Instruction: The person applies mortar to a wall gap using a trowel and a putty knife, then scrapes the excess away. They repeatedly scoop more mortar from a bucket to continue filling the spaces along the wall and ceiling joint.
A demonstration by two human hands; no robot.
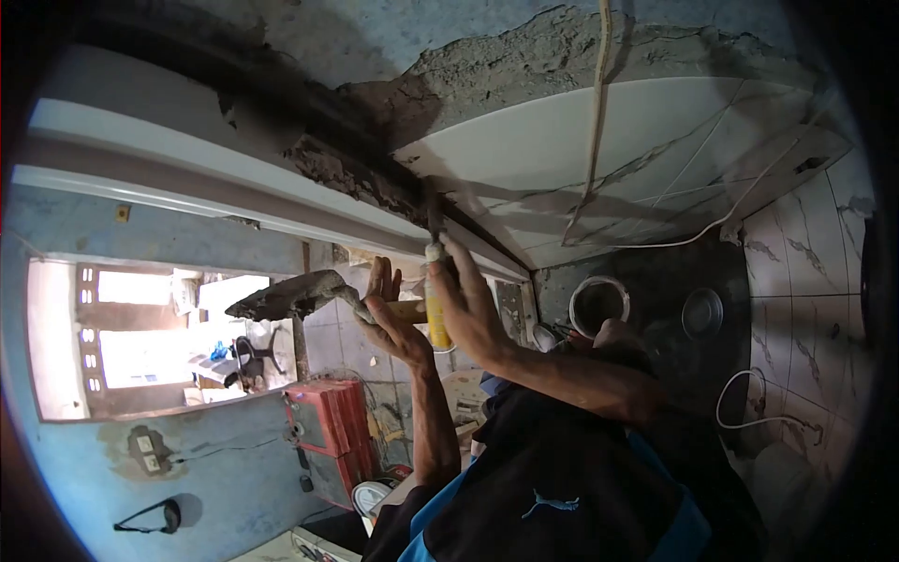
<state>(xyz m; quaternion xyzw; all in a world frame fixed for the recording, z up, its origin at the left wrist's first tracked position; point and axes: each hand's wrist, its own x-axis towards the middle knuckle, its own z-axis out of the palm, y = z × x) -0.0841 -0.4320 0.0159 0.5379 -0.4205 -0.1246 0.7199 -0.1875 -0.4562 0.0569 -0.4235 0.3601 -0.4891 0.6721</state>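
My left hand [395, 323] grips the light handle of a trowel [290, 296], whose blade points left and carries grey mortar. Just right of it, my right hand [466, 304] is closed on a yellow-handled tool [436, 304]. This tool stands upright in the view, its narrow blade reaching the dark, rough gap [375, 187] between the white frame [234, 192] and the tiled wall [562, 159]. The exact contact of the blade tip is too dark to tell.
A cable [599, 103] hangs across the tiles. Below right are a round bucket [599, 304] and a metal bowl [702, 314] on the dark floor. Lower left are a red cabinet [348, 421] and a window opening [140, 328] in the blue wall.
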